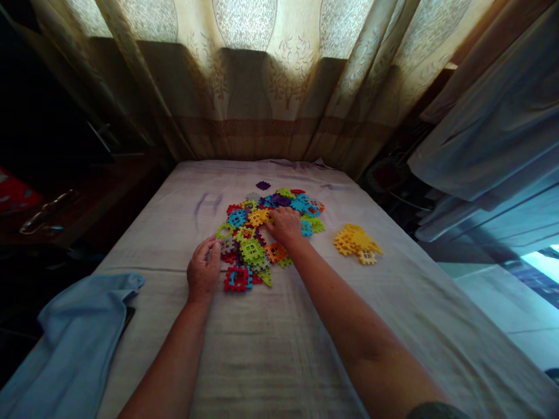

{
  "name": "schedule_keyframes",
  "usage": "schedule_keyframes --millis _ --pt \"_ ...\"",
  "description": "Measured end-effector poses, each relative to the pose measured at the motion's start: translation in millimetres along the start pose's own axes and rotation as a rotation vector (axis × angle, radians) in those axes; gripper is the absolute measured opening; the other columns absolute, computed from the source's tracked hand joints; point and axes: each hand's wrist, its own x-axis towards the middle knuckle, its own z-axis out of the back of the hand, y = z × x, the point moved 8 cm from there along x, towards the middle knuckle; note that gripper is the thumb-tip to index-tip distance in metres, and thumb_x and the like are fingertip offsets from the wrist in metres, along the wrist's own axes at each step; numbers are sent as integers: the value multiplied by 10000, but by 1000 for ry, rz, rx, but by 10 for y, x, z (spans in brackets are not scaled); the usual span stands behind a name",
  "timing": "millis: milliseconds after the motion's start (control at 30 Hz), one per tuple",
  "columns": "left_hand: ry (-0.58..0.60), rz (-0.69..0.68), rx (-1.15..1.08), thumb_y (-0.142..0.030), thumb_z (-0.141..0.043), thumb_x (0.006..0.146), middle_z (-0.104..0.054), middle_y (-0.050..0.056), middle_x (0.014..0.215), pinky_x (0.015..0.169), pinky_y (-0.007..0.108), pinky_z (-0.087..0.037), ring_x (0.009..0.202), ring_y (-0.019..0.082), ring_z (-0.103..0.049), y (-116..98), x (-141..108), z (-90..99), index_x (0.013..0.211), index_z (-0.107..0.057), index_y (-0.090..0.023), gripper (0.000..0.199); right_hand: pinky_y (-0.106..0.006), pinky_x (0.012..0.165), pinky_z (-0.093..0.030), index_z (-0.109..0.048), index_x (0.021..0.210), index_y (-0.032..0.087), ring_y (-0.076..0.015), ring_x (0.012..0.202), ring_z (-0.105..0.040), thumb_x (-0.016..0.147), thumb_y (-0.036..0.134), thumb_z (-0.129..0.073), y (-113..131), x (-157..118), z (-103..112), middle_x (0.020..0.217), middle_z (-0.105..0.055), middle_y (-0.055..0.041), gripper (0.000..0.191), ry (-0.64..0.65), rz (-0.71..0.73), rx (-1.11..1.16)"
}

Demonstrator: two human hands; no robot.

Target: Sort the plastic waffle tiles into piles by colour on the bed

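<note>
Colourful plastic interlocking tiles, notched at the edges, lie in a loose pile on the bed sheet. My right hand (285,224) reaches into the middle of it, fingers closed on the edge of a yellow interlocking tile (258,217). At the pile's left side rests my left hand (205,267), fingers loosely curved and apart from the thumb, beside a grey tile (227,245). Nothing shows in its grasp. Nearest me in the pile are a red tile (238,279) and a lime green tile (252,251). Blue tiles (237,218) lie farther back.
A separate heap of yellow tiles (356,241) sits to the right of the pile. One purple tile (262,185) lies alone behind it. A light blue cloth (87,331) covers the bed's left edge. Curtains (262,105) hang behind the bed; clothes (489,134) hang at right.
</note>
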Motion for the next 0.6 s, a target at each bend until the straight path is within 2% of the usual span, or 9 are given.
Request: schedule_keyframes --millis 100,267,367,467,600 --pt "-1 -2 9 -508 -485 861 -727 83 1116 1002 364 -494 1077 222 -659 -1 3 1 909 -717 -208 382 -408 943 -364 -693 1052 206 -268 1127 -517 951 314 -431 21 -42 8 1185 -660 -114 301 -42 2 39" --pt "-1 -1 1 -503 -485 855 -722 81 1132 1015 369 -484 1083 223 -656 14 9 -4 911 -715 -210 377 -370 1007 -360 -710 1073 234 -237 1215 -490 955 299 -415 -76 -122 223 1333 -594 -83 325 -242 -88 229" --pt "-3 1 -7 -503 -489 848 -719 88 1140 1017 372 -482 1085 228 -656 19 14 -2 908 -715 -210 375 -319 962 -420 -709 1086 210 -208 1110 -571 949 295 -403 -256 -197 335 1200 -661 -88 346 -317 -168 418" --pt "-2 -3 -3 -511 -483 845 -718 97 1142 1021 382 -480 1090 235 -655 3 19 3 912 -713 -203 390 -287 835 -488 -691 1108 175 -182 886 -641 921 323 -430 -607 -354 379 993 -714 -72 354 -340 -251 622" --pt "1 -2 1 -518 -477 831 -720 109 1133 1013 396 -485 1085 248 -657 -16 24 8 910 -713 -197 406 -283 682 -523 -657 1099 153 -169 694 -633 822 414 -551 -1423 -779 432 765 -686 -26 395 -435 -459 781"
